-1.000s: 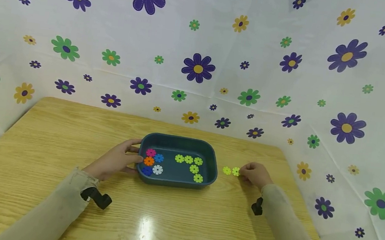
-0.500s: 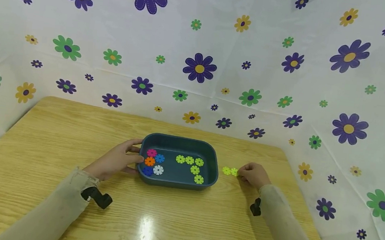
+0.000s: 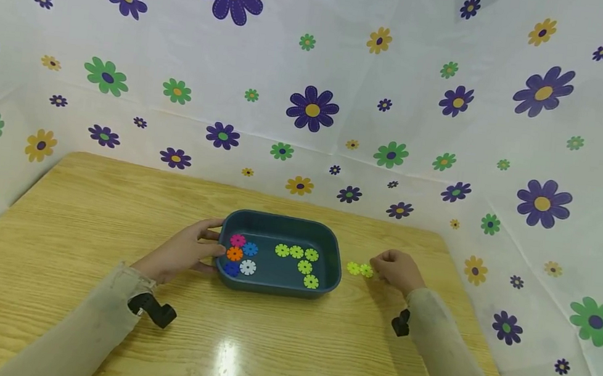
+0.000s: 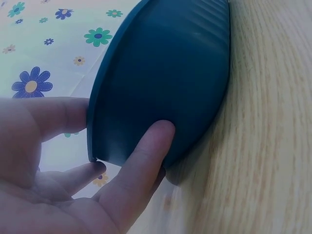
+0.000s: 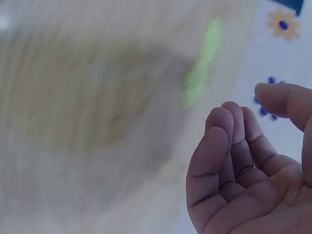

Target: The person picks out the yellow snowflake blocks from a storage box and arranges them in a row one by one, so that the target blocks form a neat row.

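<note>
At its left end, a dark teal plastic tub point(image 3: 276, 289) is gripped by my left hand point(image 3: 182, 255), thumb at the rim and fingers on the outer wall point(image 4: 161, 87). Inside at the left lie pink, orange, white point(image 3: 248, 267) and two blue notched snowflake discs. Several yellow-green discs point(image 3: 305, 267) form a bent line in the tub's right half. Two more yellow-green discs point(image 3: 360, 270) lie side by side on the table, right of the tub. Just beside them is my right hand point(image 3: 398, 270); in its wrist view the fingers point(image 5: 209, 151) are loosely bent, thumb apart, holding nothing.
The tub stands on a wooden table point(image 3: 283, 347) toward its far side. A white cloth with printed flowers point(image 3: 317, 47) hangs behind the table and along both sides. Black wrist straps with camera mounts point(image 3: 153, 309) sit on both forearms.
The right-hand disc outside the tub has slid left against its neighbour, and my right hand has let go and drawn slightly away. My left hand keeps its grip on the tub.
</note>
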Demonstrator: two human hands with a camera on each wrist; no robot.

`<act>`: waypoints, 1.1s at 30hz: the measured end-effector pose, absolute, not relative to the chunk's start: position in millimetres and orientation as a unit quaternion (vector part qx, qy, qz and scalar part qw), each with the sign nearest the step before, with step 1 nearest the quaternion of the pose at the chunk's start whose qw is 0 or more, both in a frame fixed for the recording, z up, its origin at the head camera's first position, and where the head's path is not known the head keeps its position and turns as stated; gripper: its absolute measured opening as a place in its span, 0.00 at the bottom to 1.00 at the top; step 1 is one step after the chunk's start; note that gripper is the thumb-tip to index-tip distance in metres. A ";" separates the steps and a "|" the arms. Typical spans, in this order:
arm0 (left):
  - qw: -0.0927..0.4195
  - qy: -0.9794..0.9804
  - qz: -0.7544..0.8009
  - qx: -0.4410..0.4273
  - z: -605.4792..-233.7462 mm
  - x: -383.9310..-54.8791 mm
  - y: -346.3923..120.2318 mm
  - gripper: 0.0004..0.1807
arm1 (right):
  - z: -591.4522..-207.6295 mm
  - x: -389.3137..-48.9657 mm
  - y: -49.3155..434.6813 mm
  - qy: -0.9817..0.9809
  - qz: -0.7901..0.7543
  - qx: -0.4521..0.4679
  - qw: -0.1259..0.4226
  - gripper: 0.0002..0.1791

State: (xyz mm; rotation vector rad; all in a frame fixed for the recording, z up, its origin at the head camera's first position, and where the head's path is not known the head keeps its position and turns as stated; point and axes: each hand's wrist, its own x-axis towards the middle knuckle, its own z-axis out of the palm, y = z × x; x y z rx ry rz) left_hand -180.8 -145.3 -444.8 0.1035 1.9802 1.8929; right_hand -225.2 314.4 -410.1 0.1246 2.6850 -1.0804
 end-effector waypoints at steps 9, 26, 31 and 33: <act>0.197 0.710 0.675 0.046 -442.3 -178.7 -146.3 0.39 | -383.5 -220.5 265.7 0.928 -0.361 -0.027 0.092 0.16; 0.198 0.706 0.678 0.047 -445.3 -178.8 -147.0 0.38 | -392.2 -225.8 166.7 0.896 -0.403 -0.080 0.166 0.19; 0.197 0.707 0.677 0.053 -442.7 -177.1 -145.4 0.38 | -404.9 -230.1 154.6 0.905 -0.381 -0.073 0.176 0.18; 0.197 0.707 0.678 0.052 -441.2 -176.5 -144.9 0.37 | -408.3 -230.9 151.5 0.912 -0.362 -0.073 0.179 0.18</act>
